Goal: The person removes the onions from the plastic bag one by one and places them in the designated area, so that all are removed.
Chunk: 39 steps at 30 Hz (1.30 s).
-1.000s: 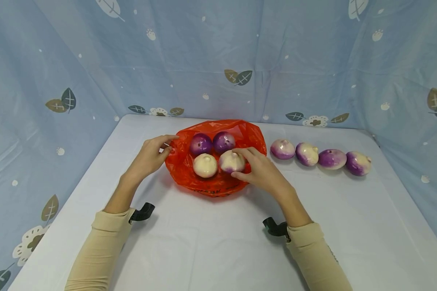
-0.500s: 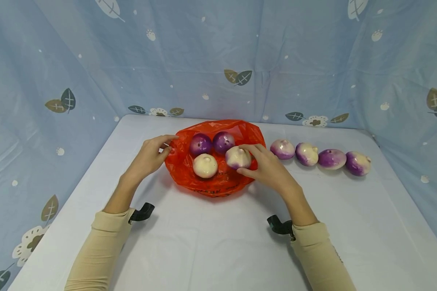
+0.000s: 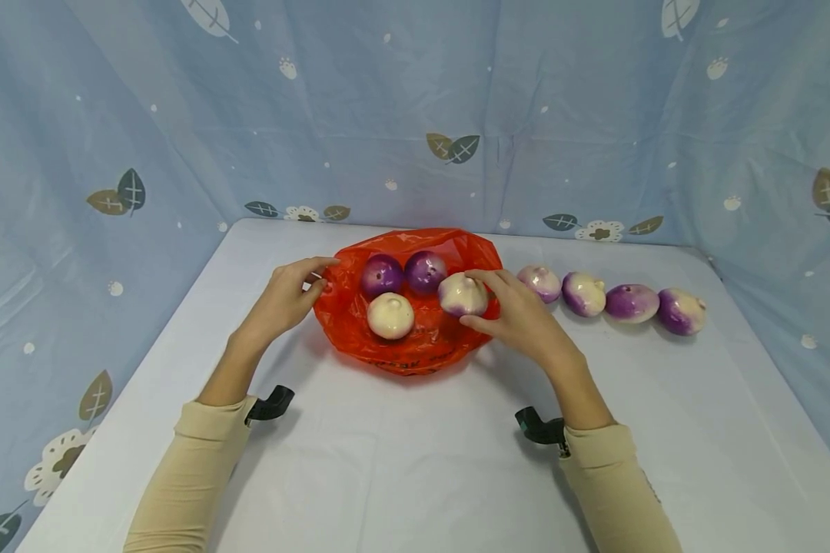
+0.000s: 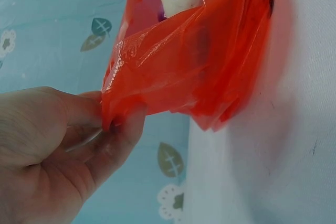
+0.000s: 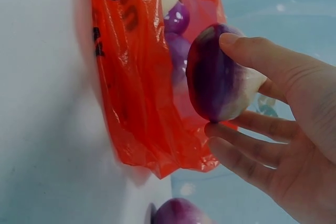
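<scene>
A red plastic bag [image 3: 415, 356] stands with its mouth spread wide on the white table. Inside it lie two purple onions, one at the back left [image 3: 382, 275] and one beside it [image 3: 425, 272], plus a cream onion [image 3: 390, 316] in front. My left hand [image 3: 292, 296] pinches the bag's left rim between thumb and fingers, as the left wrist view shows on the red film [image 4: 163, 77]. Over the bag's right side, my right hand [image 3: 519, 316] holds a white-and-purple onion [image 3: 463, 295]. In the right wrist view this onion [image 5: 215, 74] sits between thumb and fingertips, above the rim.
To the right of the bag several onions form a row: a pale one [image 3: 539, 283] partly behind my right hand, then a white-and-purple one [image 3: 584, 294], a purple one [image 3: 632, 303] and another [image 3: 681, 311] at the end. A blue patterned curtain [image 3: 360, 100] hangs behind the table.
My right hand has lifted the white-and-purple onion and carried it rightward, from beside the cream onion to the bag's right rim. The left hand keeps its place on the bag.
</scene>
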Each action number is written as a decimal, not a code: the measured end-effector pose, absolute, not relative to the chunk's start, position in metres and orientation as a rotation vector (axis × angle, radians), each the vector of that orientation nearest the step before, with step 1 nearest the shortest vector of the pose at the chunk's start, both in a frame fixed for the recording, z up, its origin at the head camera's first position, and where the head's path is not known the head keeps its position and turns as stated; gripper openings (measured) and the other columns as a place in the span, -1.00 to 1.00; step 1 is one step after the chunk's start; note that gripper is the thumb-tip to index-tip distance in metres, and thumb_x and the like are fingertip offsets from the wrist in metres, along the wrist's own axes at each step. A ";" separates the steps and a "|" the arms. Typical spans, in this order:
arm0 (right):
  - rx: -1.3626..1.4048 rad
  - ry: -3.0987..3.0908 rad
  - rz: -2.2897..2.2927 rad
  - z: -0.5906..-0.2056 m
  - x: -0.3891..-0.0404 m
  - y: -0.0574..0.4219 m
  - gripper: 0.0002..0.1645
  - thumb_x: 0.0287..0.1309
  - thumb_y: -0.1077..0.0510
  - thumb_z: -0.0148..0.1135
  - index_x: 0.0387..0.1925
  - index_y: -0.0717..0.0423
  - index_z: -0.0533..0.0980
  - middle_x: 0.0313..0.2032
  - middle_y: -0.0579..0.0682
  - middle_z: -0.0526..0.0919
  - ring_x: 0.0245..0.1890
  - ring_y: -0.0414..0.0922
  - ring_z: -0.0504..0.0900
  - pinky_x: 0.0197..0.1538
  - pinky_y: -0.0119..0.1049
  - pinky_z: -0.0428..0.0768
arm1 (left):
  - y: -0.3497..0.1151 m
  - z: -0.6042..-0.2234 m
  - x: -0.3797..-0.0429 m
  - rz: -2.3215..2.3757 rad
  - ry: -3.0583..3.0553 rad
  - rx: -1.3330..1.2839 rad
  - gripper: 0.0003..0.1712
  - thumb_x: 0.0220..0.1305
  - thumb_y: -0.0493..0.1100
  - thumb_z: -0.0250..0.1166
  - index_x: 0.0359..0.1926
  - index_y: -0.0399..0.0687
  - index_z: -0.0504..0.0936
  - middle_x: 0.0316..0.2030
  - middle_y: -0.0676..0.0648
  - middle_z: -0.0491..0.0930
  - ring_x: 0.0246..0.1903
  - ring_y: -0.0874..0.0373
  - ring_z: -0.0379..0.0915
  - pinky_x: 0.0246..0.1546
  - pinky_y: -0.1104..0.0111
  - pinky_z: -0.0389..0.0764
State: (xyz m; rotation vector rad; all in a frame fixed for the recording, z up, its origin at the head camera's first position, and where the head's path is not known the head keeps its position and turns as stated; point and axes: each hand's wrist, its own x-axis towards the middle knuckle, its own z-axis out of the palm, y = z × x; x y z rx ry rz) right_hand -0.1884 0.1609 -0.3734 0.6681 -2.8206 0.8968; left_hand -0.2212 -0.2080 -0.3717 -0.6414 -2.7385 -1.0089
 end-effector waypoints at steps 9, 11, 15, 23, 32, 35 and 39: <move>0.662 -2.823 0.892 -0.366 -0.187 0.168 -0.20 0.04 -0.09 0.46 0.30 -0.05 0.38 0.15 0.11 0.52 0.14 0.08 0.51 0.17 0.06 0.59 | -0.208 -0.371 -0.222 -1.021 -2.729 -0.645 -0.55 0.33 -0.46 0.06 0.20 -0.21 0.55 -0.06 -0.28 0.66 -0.17 -0.18 0.67 -0.17 0.05 0.73; 0.664 -2.823 0.895 -0.367 -0.187 0.171 -0.21 0.05 -0.08 0.46 0.30 -0.05 0.38 0.12 0.10 0.52 0.09 0.08 0.52 0.13 0.03 0.62 | -0.208 -0.371 -0.222 -1.022 -2.731 -0.647 -0.56 0.33 -0.46 0.06 0.20 -0.21 0.54 -0.06 -0.28 0.66 -0.16 -0.18 0.67 -0.17 0.04 0.73; 0.665 -2.817 0.862 -0.367 -0.186 0.176 -0.22 0.05 -0.08 0.46 0.29 -0.06 0.38 0.01 0.05 0.54 0.00 0.02 0.51 0.03 -0.07 0.63 | -0.207 -0.371 -0.222 -1.011 -2.734 -0.645 -0.55 0.33 -0.45 0.06 0.20 -0.21 0.54 -0.06 -0.28 0.66 -0.16 -0.18 0.67 -0.16 0.04 0.73; 0.675 -2.792 0.824 -0.366 -0.182 0.190 -0.23 0.04 -0.04 0.47 0.28 -0.05 0.39 -0.04 0.04 0.51 -0.10 -0.01 0.50 -0.08 -0.12 0.64 | -0.207 -0.371 -0.222 -1.006 -2.736 -0.641 -0.55 0.33 -0.46 0.06 0.20 -0.21 0.54 -0.07 -0.28 0.66 -0.16 -0.18 0.67 -0.17 0.04 0.73; 0.669 -2.801 0.809 -0.371 -0.178 0.206 -0.23 0.05 -0.02 0.47 0.28 -0.01 0.38 0.06 0.02 0.49 -0.01 -0.01 0.50 -0.03 -0.04 0.67 | -0.208 -0.371 -0.221 -1.009 -2.750 -0.631 -0.55 0.33 -0.45 0.06 0.21 -0.20 0.54 -0.05 -0.29 0.66 -0.15 -0.19 0.67 -0.17 0.04 0.73; 0.654 -2.801 0.793 -0.371 -0.178 0.210 -0.23 0.03 -0.02 0.48 0.27 -0.01 0.39 0.11 0.00 0.49 0.11 0.03 0.50 -0.12 -0.08 0.70 | -0.208 -0.371 -0.221 -1.007 -2.750 -0.631 -0.55 0.33 -0.45 0.06 0.20 -0.21 0.54 -0.05 -0.29 0.66 -0.15 -0.19 0.67 -0.17 0.04 0.73; 0.621 -2.818 0.787 -0.371 -0.175 0.215 -0.21 0.01 -0.03 0.49 0.28 -0.03 0.39 0.24 0.03 0.47 0.38 0.18 0.32 -0.09 0.00 0.72 | -0.208 -0.370 -0.220 -1.004 -2.753 -0.629 -0.56 0.33 -0.45 0.06 0.20 -0.21 0.54 -0.04 -0.29 0.65 -0.15 -0.19 0.66 -0.17 0.04 0.73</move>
